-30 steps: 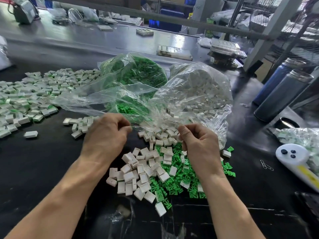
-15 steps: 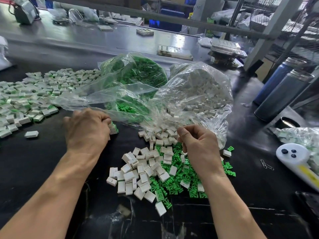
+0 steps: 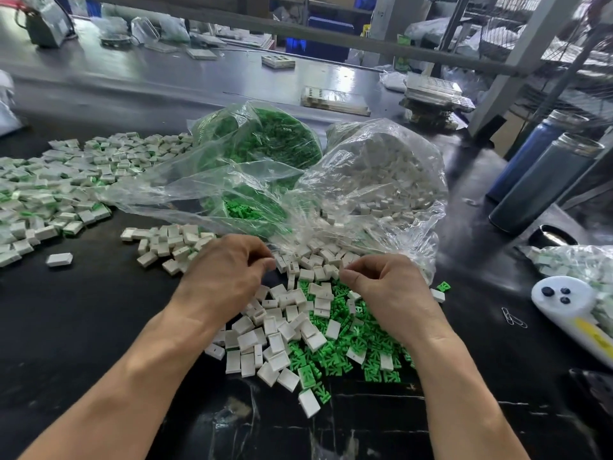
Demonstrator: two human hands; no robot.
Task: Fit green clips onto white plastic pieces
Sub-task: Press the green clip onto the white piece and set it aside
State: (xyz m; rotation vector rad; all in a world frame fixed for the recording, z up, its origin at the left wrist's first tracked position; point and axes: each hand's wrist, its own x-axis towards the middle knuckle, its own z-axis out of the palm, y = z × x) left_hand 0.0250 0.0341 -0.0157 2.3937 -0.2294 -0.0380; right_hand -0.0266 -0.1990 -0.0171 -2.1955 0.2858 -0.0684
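Observation:
Loose white plastic pieces [image 3: 282, 327] and green clips [image 3: 335, 356] lie mixed in a heap on the black table in front of me. My left hand [image 3: 229, 273] hovers over the heap's far left edge with its fingers curled; its fingertips are beside a white piece, and I see nothing in them. My right hand [image 3: 388, 290] is over the heap's far right side, thumb pressed against the forefinger; whatever lies between them is hidden. A small pile of fitted pieces [image 3: 169, 244] lies just left of my left hand.
Two open clear bags stand behind the heap, one of green clips [image 3: 265, 141] and one of white pieces [image 3: 381, 174]. A wide spread of finished pieces [image 3: 59, 187] covers the left. Two tall flasks [image 3: 544, 184] and a white handheld device [image 3: 570, 307] are on the right.
My left hand went left to the small pile of fitted pieces, then came back to the heap's edge. My right hand stayed over the heap, still curled.

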